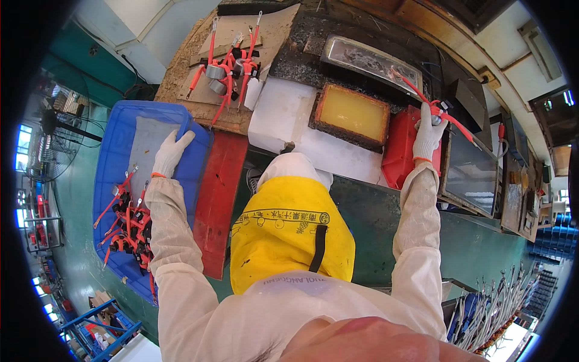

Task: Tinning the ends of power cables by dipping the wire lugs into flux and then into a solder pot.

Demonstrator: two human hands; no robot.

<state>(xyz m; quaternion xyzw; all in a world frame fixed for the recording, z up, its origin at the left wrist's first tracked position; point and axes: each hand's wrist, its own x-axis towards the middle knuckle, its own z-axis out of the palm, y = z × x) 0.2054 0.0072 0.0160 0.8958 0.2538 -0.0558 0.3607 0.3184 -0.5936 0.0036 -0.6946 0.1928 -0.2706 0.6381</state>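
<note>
My right hand, in a white glove, is closed around a red cable assembly with a silvery round part, its leads sticking out to both sides. It is above a red box at the bench's right. My left hand, also gloved, is over the right side of a blue plastic bin, thumb and fingers apart with nothing in them. Inside the bin lies a heap of similar red cable assemblies with black parts and metal lugs. More red cable assemblies rest on cardboard at the bench's far left.
A dark-rimmed tray of yellowish material stands mid-bench, with a metal-rimmed rectangular pan behind it. Right of the red box is a glass-topped case. A red board lies beside the bin. A fan stands at left.
</note>
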